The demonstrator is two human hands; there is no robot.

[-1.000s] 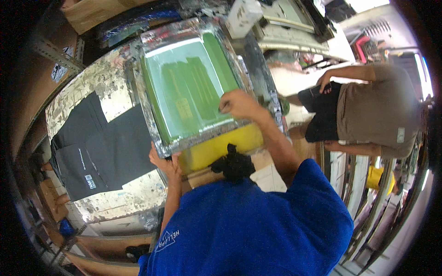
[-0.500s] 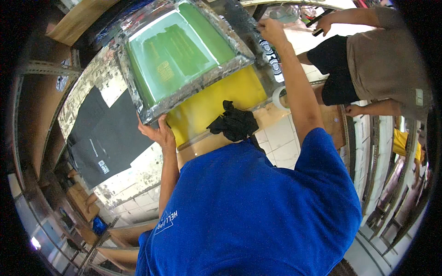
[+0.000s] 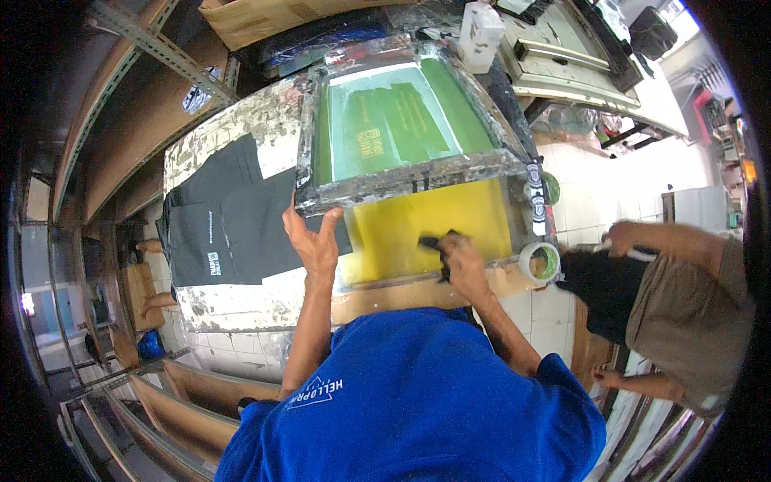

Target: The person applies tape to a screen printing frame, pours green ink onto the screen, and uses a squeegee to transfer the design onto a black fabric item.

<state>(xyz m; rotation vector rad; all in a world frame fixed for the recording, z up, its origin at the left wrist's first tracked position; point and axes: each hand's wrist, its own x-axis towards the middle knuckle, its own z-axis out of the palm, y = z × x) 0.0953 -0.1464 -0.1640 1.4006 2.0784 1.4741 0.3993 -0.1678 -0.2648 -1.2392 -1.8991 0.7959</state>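
A printing screen (image 3: 409,175), with green mesh in a stained frame, stands over a yellow board (image 3: 389,229). Its near left corner is in the grip of my left hand (image 3: 313,241), thumb along the near side. My right hand (image 3: 467,267) is closed around a crumpled black cloth (image 3: 434,243) over the yellow board; motion blurs it a little. Left of the screen lie black fabric pieces (image 3: 229,233) with small white prints. A roll of tape (image 3: 527,265) is at the board's near right corner.
Another person (image 3: 683,313) is at the right, close to the table. A white bottle (image 3: 479,40) stands beyond the screen, and a second work table (image 3: 578,84) is at the far right. Metal-framed shelves (image 3: 120,96) run along the left. A cardboard box (image 3: 257,24) sits at the back.
My right hand has come back from the screen's far right side and taken hold of the black cloth, which lay at the near edge. My left hand keeps the screen's corner. The view has shifted.
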